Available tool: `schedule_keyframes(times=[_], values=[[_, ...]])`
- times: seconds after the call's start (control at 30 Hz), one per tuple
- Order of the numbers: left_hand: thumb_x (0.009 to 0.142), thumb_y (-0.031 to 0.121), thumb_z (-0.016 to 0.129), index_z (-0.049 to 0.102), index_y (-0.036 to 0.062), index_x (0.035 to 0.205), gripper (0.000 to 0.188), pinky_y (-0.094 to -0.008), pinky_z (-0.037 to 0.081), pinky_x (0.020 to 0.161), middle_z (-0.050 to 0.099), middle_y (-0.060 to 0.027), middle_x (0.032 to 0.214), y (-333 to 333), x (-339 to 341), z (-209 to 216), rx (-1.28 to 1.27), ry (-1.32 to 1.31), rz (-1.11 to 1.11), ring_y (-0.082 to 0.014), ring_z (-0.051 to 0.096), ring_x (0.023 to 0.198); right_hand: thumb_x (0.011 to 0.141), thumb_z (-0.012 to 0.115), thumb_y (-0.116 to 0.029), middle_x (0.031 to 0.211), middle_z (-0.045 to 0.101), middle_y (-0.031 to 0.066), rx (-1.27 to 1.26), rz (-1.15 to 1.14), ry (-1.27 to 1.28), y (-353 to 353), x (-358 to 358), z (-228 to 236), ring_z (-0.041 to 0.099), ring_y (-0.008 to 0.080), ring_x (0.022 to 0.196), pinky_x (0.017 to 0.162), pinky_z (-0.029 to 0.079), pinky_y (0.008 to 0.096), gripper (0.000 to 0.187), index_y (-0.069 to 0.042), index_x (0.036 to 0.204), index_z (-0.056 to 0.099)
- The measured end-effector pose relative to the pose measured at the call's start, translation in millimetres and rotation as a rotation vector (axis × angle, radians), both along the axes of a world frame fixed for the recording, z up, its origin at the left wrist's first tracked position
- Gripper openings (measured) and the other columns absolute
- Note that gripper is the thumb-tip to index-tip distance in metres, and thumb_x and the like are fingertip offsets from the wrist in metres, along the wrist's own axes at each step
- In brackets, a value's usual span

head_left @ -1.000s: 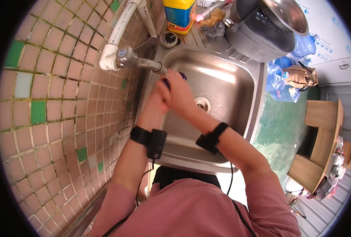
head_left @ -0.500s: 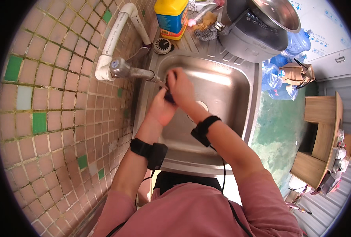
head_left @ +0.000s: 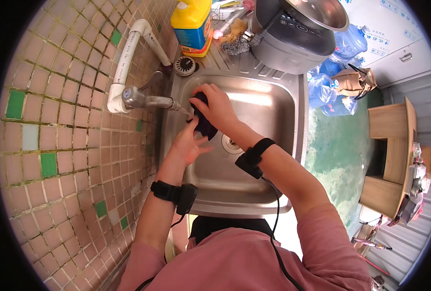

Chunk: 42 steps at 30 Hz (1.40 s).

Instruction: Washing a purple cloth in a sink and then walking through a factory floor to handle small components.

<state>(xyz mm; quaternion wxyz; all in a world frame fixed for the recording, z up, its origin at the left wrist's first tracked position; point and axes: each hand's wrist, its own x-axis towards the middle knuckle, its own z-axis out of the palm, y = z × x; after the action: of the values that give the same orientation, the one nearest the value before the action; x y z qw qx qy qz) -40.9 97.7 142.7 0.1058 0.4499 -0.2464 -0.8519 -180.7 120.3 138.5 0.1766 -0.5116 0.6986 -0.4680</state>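
Note:
A dark purple item (head_left: pixel 207 128), limp like a small cloth, hangs from my right hand (head_left: pixel 217 108) under the tap (head_left: pixel 157 102). My right fingers are wrapped over its upper part, hiding much of it. Beside its lower left side, my left hand (head_left: pixel 188 146) has its fingers spread apart, the thumb close to or touching the item. Water seems to come from the tap's mouth by the hands. Both hands are above the left half of the steel sink (head_left: pixel 276 131). The drain (head_left: pixel 231 144) shows just right of the item.
Behind the sink stand a yellow jug (head_left: pixel 191 26) with a blue label, a round strainer (head_left: pixel 184 66), a steel scourer (head_left: pixel 235 47) and a grey cooker (head_left: pixel 293 48) with a metal bowl (head_left: pixel 319 13) on top. A tiled wall (head_left: pixel 75 160) rises at left; plastic bottles (head_left: pixel 320 90) are at right.
My left hand has opened its fingers and drawn back toward me. More of the dark purple item shows, hanging from my right hand. The view has shifted slightly.

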Motion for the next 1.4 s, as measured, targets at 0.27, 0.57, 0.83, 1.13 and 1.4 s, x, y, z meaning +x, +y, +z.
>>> schedule_keyframes(times=[0.27, 0.57, 0.83, 1.13, 1.4], values=[[0.095, 0.029, 0.048, 0.051, 0.0082, 0.118, 0.031, -0.0398, 0.052, 0.081, 0.055, -0.0107, 0.115, -25, 12, -27, 0.05, 0.356, 0.191, -0.0232, 0.055, 0.104, 0.082, 0.067, -0.022, 0.098, 0.062, 0.0132, 0.119, 0.314, -0.478, 31, 17, 20, 0.058, 0.0296, 0.096, 0.083, 0.046, 0.036, 0.028, -0.007, 0.104, 0.059], [0.093, 0.023, 0.049, 0.053, 0.0065, 0.107, 0.021, -0.0355, 0.052, 0.073, 0.056, -0.0073, 0.107, -17, 10, -11, 0.299, 0.41, 0.268, -0.0195, 0.055, 0.094, 0.087, 0.06, -0.048, 0.113, 0.058, 0.003, 0.316, -0.056, -1.263, 22, -13, -27, 0.055, 0.018, 0.104, 0.086, 0.043, 0.0326, 0.052, -0.011, 0.123, 0.051], [0.097, 0.045, 0.041, 0.052, 0.0105, 0.114, 0.041, -0.0489, 0.037, 0.103, 0.056, -0.0105, 0.114, -20, 26, -51, 0.181, 0.466, 0.101, -0.0292, 0.051, 0.116, 0.079, 0.073, -0.028, 0.089, 0.06, 0.0087, -0.077, 0.134, -0.368, 27, 58, -10, 0.058, 0.0217, 0.08, 0.074, 0.046, 0.0336, 0.03, -0.005, 0.089, 0.057], [0.1, 0.026, 0.036, 0.051, 0.0072, 0.121, 0.032, -0.0409, 0.043, 0.1, 0.055, -0.0081, 0.123, -5, 1, -32, 0.2, 0.498, 0.194, -0.0217, 0.053, 0.113, 0.081, 0.062, -0.025, 0.084, 0.062, 0.0123, -0.02, -0.263, -0.041, -3, 27, -22, 0.058, 0.0337, 0.084, 0.074, 0.044, 0.0436, 0.019, -0.006, 0.085, 0.059], [0.099, 0.045, 0.035, 0.047, 0.0102, 0.128, 0.047, -0.0396, 0.042, 0.097, 0.052, -0.0068, 0.125, 6, -11, -2, 0.238, 0.478, 0.193, -0.018, 0.048, 0.118, 0.086, 0.061, -0.025, 0.088, 0.06, 0.016, -0.004, -0.131, -0.226, 11, 34, -23, 0.059, 0.0308, 0.08, 0.073, 0.047, 0.0378, 0.024, -0.003, 0.093, 0.056]])
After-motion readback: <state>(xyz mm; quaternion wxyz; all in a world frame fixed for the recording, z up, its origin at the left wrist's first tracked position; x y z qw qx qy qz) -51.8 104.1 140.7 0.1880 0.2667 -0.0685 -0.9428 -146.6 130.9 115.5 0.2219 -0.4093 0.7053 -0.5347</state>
